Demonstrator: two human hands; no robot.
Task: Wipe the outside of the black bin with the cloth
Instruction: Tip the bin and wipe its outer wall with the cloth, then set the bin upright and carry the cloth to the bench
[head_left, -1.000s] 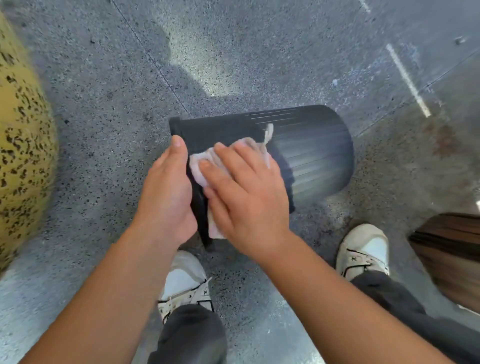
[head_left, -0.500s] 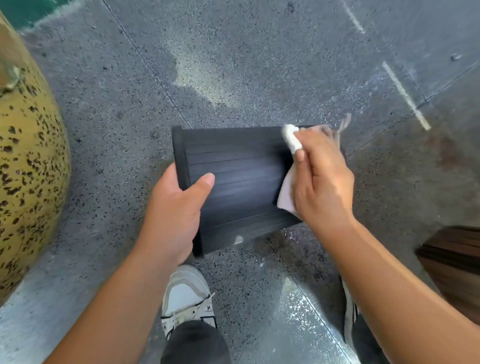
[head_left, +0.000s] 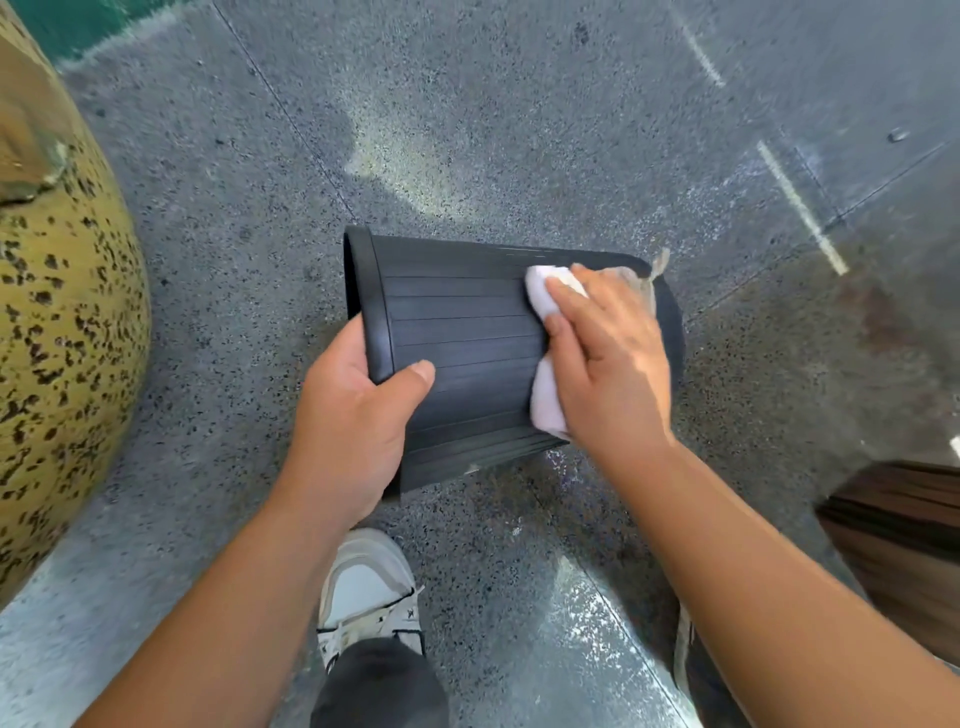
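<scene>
Here my left hand (head_left: 353, 415) clamps the ribbed black plastic bin (head_left: 467, 353) at its nine o'clock rim for steadiness, while my right hand (head_left: 608, 358) presses the crumpled white cloth (head_left: 545, 400) near its base.

The speckled floor (head_left: 519, 130) beyond and to the left of the black bin (head_left: 457, 353) lies open, with room to pass on those sides. A yellow speckled rounded body (head_left: 57, 338) walls off the far left, and a brown wooden thing (head_left: 904, 545) crowds the lower right. Under the bin, a white shoe (head_left: 366, 587) takes up floor between the forearms.
</scene>
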